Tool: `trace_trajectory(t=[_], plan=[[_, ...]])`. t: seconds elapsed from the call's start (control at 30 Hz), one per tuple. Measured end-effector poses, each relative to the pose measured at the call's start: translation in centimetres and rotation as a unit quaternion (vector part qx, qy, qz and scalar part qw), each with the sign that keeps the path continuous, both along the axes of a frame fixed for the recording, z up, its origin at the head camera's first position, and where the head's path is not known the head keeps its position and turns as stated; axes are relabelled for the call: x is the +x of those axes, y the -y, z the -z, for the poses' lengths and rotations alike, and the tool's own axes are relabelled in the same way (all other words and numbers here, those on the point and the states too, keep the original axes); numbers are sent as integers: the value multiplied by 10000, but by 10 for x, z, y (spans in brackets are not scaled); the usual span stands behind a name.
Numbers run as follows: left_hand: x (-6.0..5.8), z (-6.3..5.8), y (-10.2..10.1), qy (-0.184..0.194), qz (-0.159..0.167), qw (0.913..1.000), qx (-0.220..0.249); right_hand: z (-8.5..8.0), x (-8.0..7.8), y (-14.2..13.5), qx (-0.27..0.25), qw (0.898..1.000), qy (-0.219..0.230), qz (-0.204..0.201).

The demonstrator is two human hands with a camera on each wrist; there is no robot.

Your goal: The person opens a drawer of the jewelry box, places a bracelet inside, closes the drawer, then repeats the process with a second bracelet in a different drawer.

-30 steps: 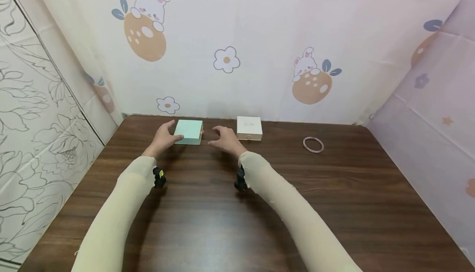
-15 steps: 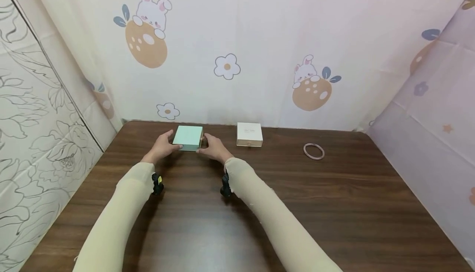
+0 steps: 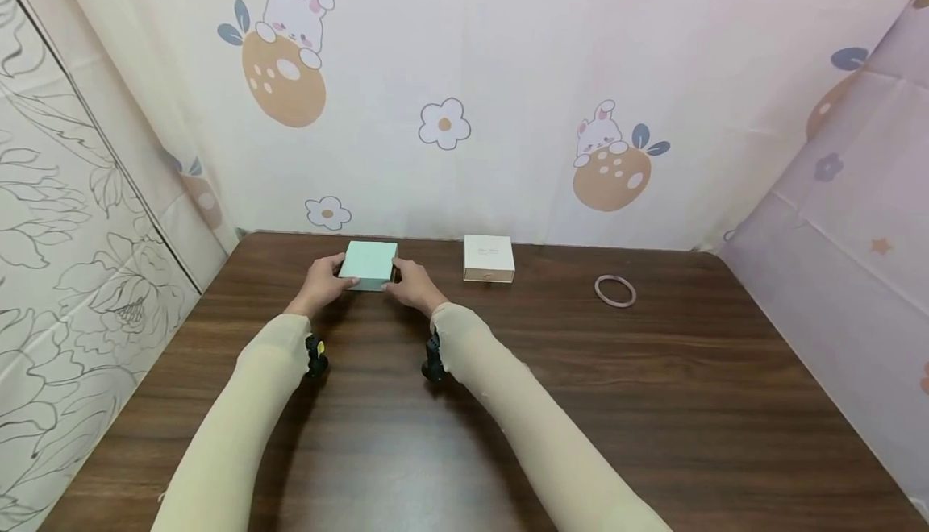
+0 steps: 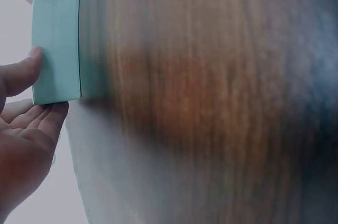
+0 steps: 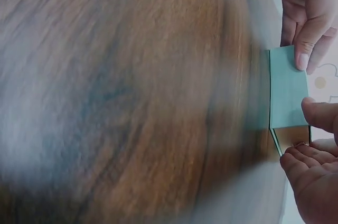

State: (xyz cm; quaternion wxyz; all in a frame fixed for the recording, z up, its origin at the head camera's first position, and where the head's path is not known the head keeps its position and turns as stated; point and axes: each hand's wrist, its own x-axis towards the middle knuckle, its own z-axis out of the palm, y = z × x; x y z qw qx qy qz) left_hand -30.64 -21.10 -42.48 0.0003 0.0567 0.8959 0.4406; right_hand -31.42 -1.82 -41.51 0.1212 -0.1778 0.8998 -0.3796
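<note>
A mint-green drawer box (image 3: 368, 261) lies near the table's back edge, between both hands. My left hand (image 3: 320, 284) grips its left end, thumb on the front face and the other fingers along the side. At the opposite end, my right hand (image 3: 415, 285) has its thumb on the front face too. In the right wrist view, that hand's fingers curl at the box's tan drawer end (image 5: 289, 135), by a small pull loop. The left wrist view shows the left thumb pressed against the green face (image 4: 57, 39).
A white drawer box (image 3: 489, 259) stands to the right of my right hand, near the back edge. Farther right lies a pale pink ring-shaped bangle (image 3: 614, 291). Behind the brown wooden table (image 3: 653, 403) hangs a printed curtain (image 3: 508, 56).
My right hand has moved left from beside the white box and taken hold of the mint-green box's right end. The left hand remains at the left end, its hold closer now.
</note>
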Motion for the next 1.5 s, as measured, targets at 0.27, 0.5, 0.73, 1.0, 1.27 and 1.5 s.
trace_trajectory(t=[0.27, 0.5, 0.73, 1.0, 1.27, 1.5], plan=[[1, 0, 1, -175, -14, 9998, 27, 0, 0, 2, -150, 9998, -96, 74], [3, 2, 0, -219, -91, 9997, 32, 3, 2, 1, -409, 9991, -105, 89], [7, 3, -3, -168, -145, 9998, -23, 4, 5, -1, -477, 9987, -120, 122], [13, -1, -8, -339, -181, 9992, -60, 2, 7, -5, -434, 9979, -457, 160], [16, -5, -21, -367, -287, 9989, -50, -2, 9, -15, -481, 9957, -659, 431], [22, -8, -27, -462, -337, 9984, 17, -3, 12, -21, -868, 9924, -684, 536]])
